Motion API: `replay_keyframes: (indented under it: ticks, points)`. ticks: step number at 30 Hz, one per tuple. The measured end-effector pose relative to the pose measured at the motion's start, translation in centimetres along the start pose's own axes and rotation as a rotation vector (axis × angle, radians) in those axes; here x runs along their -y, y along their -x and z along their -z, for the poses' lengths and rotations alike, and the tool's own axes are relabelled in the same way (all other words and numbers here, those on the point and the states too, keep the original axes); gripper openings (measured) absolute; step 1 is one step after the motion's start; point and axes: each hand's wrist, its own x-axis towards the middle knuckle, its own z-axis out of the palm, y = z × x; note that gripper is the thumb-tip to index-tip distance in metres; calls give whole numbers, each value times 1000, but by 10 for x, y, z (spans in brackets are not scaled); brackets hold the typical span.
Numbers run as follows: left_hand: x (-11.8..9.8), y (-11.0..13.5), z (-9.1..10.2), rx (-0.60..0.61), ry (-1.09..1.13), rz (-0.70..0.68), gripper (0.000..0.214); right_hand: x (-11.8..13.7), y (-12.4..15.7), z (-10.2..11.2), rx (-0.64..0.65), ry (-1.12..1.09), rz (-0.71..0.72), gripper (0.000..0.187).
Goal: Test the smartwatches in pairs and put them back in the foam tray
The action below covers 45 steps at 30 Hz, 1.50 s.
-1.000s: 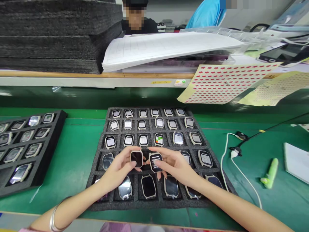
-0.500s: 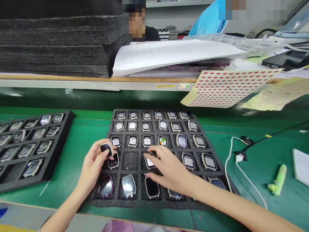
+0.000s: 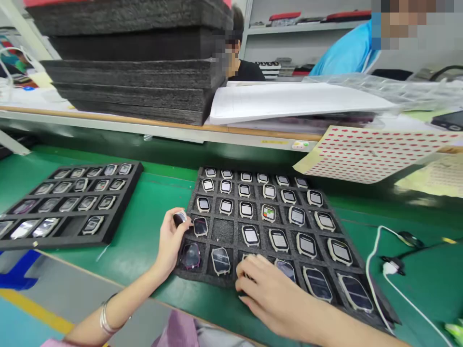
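My left hand (image 3: 170, 241) pinches a small smartwatch case (image 3: 180, 219) between thumb and fingers, at the left edge of a black foam tray (image 3: 207, 276). Beside it, a dark-screened watch (image 3: 200, 226) lies in its pocket; the pocket to the right of that shows bare foam. My right hand (image 3: 271, 289) is over the front row, fingers curled around a watch in the third pocket, mostly hidden by them. Most other watches in the tray have lit white screens, and one watch (image 3: 268, 213) shows coloured blocks. Front-row watches have dark screens.
A second foam tray (image 3: 123, 207) of watches lies to the left on the green bench. White cables (image 3: 372, 250) run along the right. Above, a shelf holds stacked black foam (image 3: 144, 77) and papers (image 3: 289, 101). Two people are beyond it.
The view has swung left. My right hand has moved from above the second row to the front row, and its fingers have curled in. My left hand still holds its watch.
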Motion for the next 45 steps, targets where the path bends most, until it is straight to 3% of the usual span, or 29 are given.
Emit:
replay_keyframes:
  ticks: [4, 9, 13, 19, 22, 25, 28, 30, 36, 40, 45]
  points:
    - [5, -2, -13, -16, -33, -75, 25, -23, -44, 17, -91, -24, 79, 25]
    - [7, -7, -12, -55, -71, -125, 26, -39, -122, -1, -152, 127, -119, 14]
    - [4, -8, -9, -108, -60, -132, 24, -40, -142, -11, -225, 91, -200, 8]
    - [-14, -11, -17, -97, 7, -126, 22, -50, -119, -3, -314, -87, -167, 16]
    - [-26, -16, -29, -19, 40, -118, 21, -52, -100, 6, -388, -452, -156, 23]
    - [-31, -18, -46, 98, 62, -76, 23, -51, -79, 19, -439, -986, -335, 36]
    - [-24, -16, -64, 228, 58, -3, 27, -50, -59, 29, -537, -1085, -586, 39]
    - [-15, -13, -74, 316, 38, 44, 28, -52, -47, 31, -565, -1111, -661, 40]
    - [3, -6, -76, 515, -57, 90, 36, -66, -25, 21, -454, -1476, -592, 69]
    - [0, -1, -67, 564, -99, 88, 36, -65, -22, 19, -431, -1539, -495, 66]
    - [-4, 4, -60, 598, -138, 75, 36, -66, -24, 16, -377, -1511, -379, 49]
